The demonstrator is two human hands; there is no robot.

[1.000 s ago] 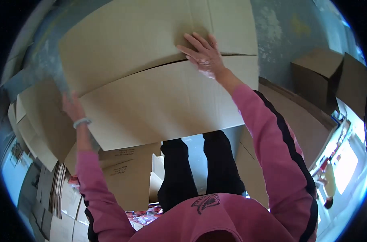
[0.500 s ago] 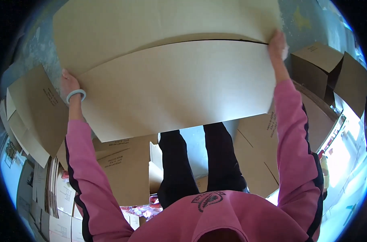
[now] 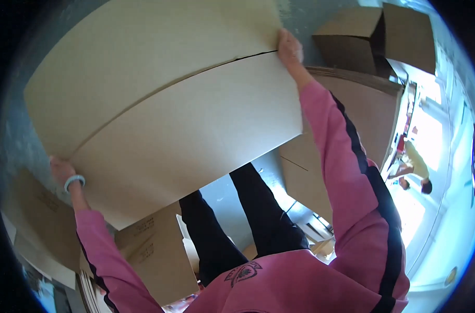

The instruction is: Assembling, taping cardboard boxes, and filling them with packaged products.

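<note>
A wide brown cardboard box (image 3: 196, 125) spans the space in front of me, held between both outstretched arms. A long dark line runs across it where one panel meets the flap nearer me. My left hand (image 3: 63, 171), with a pale bracelet at the wrist, is closed on the left end of that line. At the right end, my right hand (image 3: 291, 48) grips the other edge, higher in the view. The box tilts, its left side lower. Both hands' fingertips are partly hidden by the cardboard.
An opened carton (image 3: 347, 44) stands at the far right, beside stacked flat cardboard (image 3: 352, 101). More cartons lie at the left (image 3: 44, 219) and by my legs (image 3: 151, 255). Other people (image 3: 417, 164) are by the bright windows at the right.
The box has shifted left and tilted, its left end now lower, both hands still on it. My view has turned, bringing the windows and people at the right into sight.
</note>
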